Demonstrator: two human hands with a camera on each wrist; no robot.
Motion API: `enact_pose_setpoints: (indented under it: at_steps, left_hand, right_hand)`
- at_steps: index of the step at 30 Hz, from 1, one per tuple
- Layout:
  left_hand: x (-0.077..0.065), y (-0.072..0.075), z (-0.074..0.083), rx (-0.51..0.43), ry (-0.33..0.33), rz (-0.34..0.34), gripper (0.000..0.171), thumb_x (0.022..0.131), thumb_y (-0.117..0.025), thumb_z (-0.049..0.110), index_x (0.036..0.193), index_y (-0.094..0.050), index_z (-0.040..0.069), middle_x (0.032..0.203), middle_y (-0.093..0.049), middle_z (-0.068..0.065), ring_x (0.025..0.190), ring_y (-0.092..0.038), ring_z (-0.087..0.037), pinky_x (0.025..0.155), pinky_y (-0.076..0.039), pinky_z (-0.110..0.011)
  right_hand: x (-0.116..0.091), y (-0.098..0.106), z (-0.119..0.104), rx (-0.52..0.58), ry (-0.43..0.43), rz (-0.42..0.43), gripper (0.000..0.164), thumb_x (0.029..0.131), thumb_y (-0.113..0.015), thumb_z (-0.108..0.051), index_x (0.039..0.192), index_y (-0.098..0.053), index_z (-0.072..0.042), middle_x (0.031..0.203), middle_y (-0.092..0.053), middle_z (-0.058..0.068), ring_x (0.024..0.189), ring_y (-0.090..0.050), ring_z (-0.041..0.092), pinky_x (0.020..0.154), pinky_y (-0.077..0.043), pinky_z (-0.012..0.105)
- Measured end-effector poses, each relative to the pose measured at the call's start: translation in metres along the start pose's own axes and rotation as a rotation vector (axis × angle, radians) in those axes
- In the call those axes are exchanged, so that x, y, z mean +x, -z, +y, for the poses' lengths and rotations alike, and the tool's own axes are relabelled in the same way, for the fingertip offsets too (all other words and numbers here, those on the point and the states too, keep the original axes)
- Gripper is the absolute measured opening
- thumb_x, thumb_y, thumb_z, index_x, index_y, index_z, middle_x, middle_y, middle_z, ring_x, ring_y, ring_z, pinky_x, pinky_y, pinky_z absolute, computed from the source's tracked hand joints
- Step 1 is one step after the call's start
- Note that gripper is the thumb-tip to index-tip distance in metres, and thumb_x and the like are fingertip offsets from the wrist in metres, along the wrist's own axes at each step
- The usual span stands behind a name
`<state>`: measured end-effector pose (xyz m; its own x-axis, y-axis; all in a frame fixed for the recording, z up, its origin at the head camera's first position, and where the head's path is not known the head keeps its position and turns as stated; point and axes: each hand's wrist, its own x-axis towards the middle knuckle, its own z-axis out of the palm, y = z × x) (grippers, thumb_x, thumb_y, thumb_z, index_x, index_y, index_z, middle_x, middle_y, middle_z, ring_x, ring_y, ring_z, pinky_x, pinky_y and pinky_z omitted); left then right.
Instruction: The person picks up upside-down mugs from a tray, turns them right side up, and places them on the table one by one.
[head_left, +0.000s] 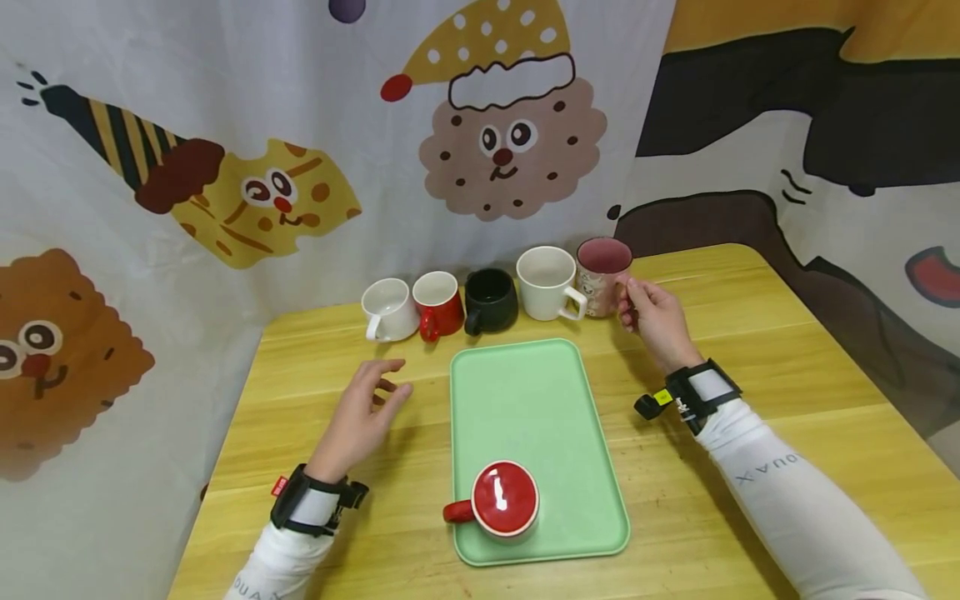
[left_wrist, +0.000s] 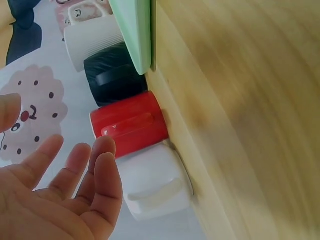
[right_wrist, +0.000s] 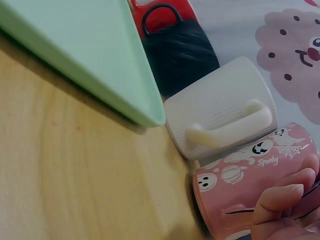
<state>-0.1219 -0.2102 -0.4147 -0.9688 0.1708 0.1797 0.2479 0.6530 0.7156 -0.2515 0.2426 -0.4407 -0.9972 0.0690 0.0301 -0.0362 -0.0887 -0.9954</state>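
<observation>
My right hand (head_left: pixel 654 321) grips the handle of a pink mug (right_wrist: pixel 240 187) with white Halloween drawings, at the right end of a row of mugs. In the right wrist view, its fingers curl by the handle, partly cut off by the frame. My left hand (head_left: pixel 363 421) hovers left of the green tray (head_left: pixel 525 400), fingers loosely bent and holding nothing. Nearest it stand a white mug (head_left: pixel 390 310) and a red mug (head_left: pixel 438 304) with a white inside. A mug with a red handle and glossy red round face (head_left: pixel 506 498) sits on the tray's near left part.
Between the red and pink mugs stand a black mug (head_left: pixel 491 302) and a larger ribbed white mug (head_left: pixel 547 283). Right behind the row hangs a cartoon-printed curtain (head_left: pixel 360 100). All stands on a wooden table (head_left: pixel 720 500).
</observation>
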Motion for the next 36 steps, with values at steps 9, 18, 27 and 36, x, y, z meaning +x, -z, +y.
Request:
enact_pose_setpoints:
  at_steps: [9, 18, 27, 36]
  left_hand:
    - [-0.003, -0.002, 0.001, -0.022, 0.014, -0.023, 0.044, 0.109, -0.065, 0.029, 0.146, -0.058, 0.008, 0.139, -0.058, -0.018, 0.110, -0.064, -0.028, 0.088, -0.055, -0.048]
    - [-0.005, 0.001, 0.006, -0.037, 0.010, -0.040, 0.043, 0.108, -0.065, 0.030, 0.145, -0.059, 0.008, 0.139, -0.060, -0.014, 0.111, -0.064, -0.028, 0.091, -0.056, -0.055]
    - [-0.007, 0.002, 0.012, -0.028, 0.004, -0.070, 0.039, 0.107, -0.067, 0.029, 0.141, -0.063, 0.008, 0.137, -0.063, -0.012, 0.107, -0.065, -0.027, 0.088, -0.056, -0.053]
    - [-0.011, 0.009, 0.017, -0.016, -0.030, -0.089, 0.043, 0.107, -0.068, 0.030, 0.142, -0.061, 0.007, 0.138, -0.062, -0.011, 0.108, -0.065, -0.026, 0.087, -0.057, -0.054]
  right_hand:
    - [0.003, 0.002, 0.007, 0.015, -0.021, -0.023, 0.055, 0.112, -0.051, -0.041, 0.119, -0.052, 0.014, 0.093, -0.056, 0.004, 0.077, -0.053, 0.014, 0.061, -0.047, 0.022]
    - [-0.005, 0.009, 0.001, -0.212, -0.045, -0.015, 0.059, 0.110, -0.049, -0.050, 0.143, -0.048, 0.000, 0.126, -0.054, 0.015, 0.095, -0.065, 0.020, 0.075, -0.052, 0.028]
    - [-0.029, 0.006, -0.019, -0.234, -0.076, 0.173, 0.075, 0.105, -0.063, -0.051, 0.156, -0.025, -0.011, 0.131, -0.039, 0.002, 0.101, -0.063, 0.017, 0.083, -0.052, 0.031]
    - [-0.062, 0.001, -0.036, -0.278, 0.033, 0.038, 0.060, 0.110, -0.058, -0.037, 0.153, -0.032, -0.003, 0.128, -0.045, 0.004, 0.095, -0.064, 0.016, 0.074, -0.053, 0.024]
